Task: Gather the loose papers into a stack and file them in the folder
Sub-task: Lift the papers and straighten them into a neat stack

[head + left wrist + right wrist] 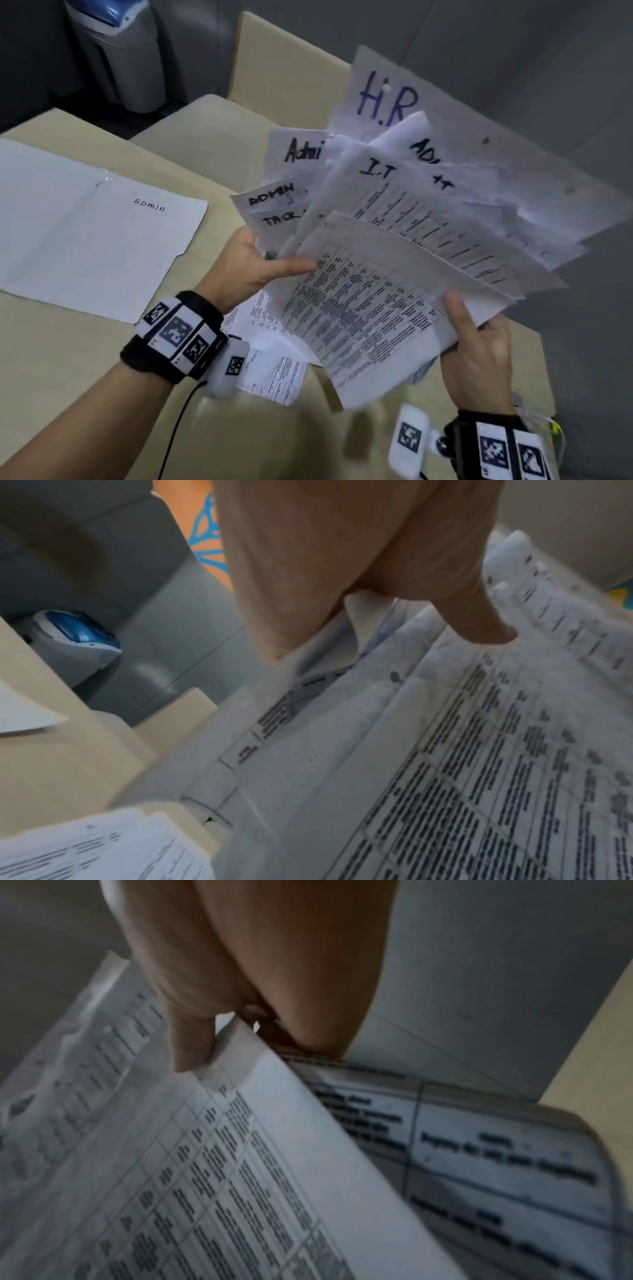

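You held the papers [394, 240] fanned above the desk [85, 377]: left hand [255, 265] pinched their left edge, right hand [478, 356] gripped the front sheet's corner w/ thumb on top. Folder [92, 236] lay flat, far left.

A fanned bundle of papers [394, 240] was held above the table [85, 394], between the left hand [253, 267] and the right hand [476, 356]. A folder [85, 233] lay on the table to the left, a bin [120, 51] behind it.
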Demonstrator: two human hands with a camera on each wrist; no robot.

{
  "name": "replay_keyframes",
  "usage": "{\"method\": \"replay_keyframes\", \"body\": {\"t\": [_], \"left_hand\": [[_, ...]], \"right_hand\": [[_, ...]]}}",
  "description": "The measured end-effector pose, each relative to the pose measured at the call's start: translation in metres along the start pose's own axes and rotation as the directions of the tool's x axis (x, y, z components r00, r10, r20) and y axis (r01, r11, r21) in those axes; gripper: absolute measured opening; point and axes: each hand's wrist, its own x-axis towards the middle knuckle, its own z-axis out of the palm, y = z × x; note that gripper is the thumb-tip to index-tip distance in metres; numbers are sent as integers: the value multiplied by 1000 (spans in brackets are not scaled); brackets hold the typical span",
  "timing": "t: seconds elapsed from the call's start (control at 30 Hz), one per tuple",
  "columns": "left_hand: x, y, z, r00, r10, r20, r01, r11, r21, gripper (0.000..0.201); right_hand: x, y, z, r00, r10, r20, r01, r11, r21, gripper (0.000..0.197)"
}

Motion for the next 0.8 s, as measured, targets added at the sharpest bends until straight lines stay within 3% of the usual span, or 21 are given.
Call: {"method": "replay_keyframes", "body": {"t": [0.1,0.2,0.27,0.4,0.5,0.63,0.77,0.8], "left_hand": [[-5,-18,-10,999,-38,-19,38,999,28,53],[-10,-40,-13,992,-120,-41,124,987,107,49],[-13,-44,-7,997,-75,-34,79,988,136,38],[-15,-20,11,994,54,-98,-52,998,21,53],[-9,-5,16,970,152,-190,-172,981,-94,73],[-9,-8,15,934,212,-287,-195,977,88,64],[-6,-7,16,928,228,-296,-177,966,189,68],[-4,-5,18,923,235,-303,-192,967,165,70]], "right_hand": [[-6,14,6,1000,27,8,-26,993,-114,49],[-17,44,12,994,109,17,-106,983,-149,27],[-22,55,18,990,143,17,-138,977,-166,35],[-22,39,31,999,47,14,-44,986,-159,51],[-22,23,31,999,-39,-7,38,993,-116,41],[-20,50,22,993,107,-53,-114,979,-169,64],[-20,72,26,973,229,-26,-231,963,-142,28],[-20,70,29,973,232,-12,-232,967,-103,28]]}}
